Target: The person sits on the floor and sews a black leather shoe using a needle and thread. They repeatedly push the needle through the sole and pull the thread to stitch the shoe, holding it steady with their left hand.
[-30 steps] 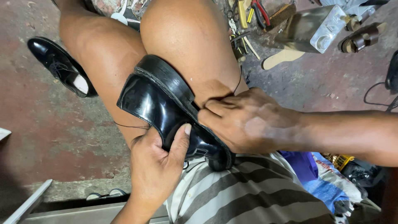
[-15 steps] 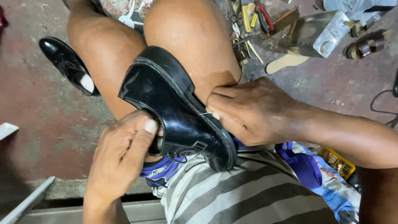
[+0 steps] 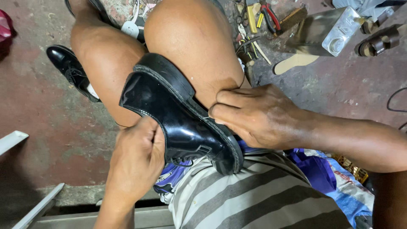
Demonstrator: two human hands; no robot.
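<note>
The black shoe (image 3: 178,121) lies across the lap, long axis running from far left toe to near right heel. Left hand (image 3: 135,161) clamps its upper from the near side; right hand (image 3: 254,116) pinches the sole edge, fingers together.

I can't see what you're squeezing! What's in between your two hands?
In the head view, the shiny black shoe lies on its side between the left hand and right hand, propped against the knees.

Bare red floor (image 3: 38,110) lies open at left, past a second black shoe (image 3: 70,70). Scattered tools (image 3: 258,21), a metal can (image 3: 326,32) and sandals (image 3: 379,40) crowd the floor at upper right.
</note>
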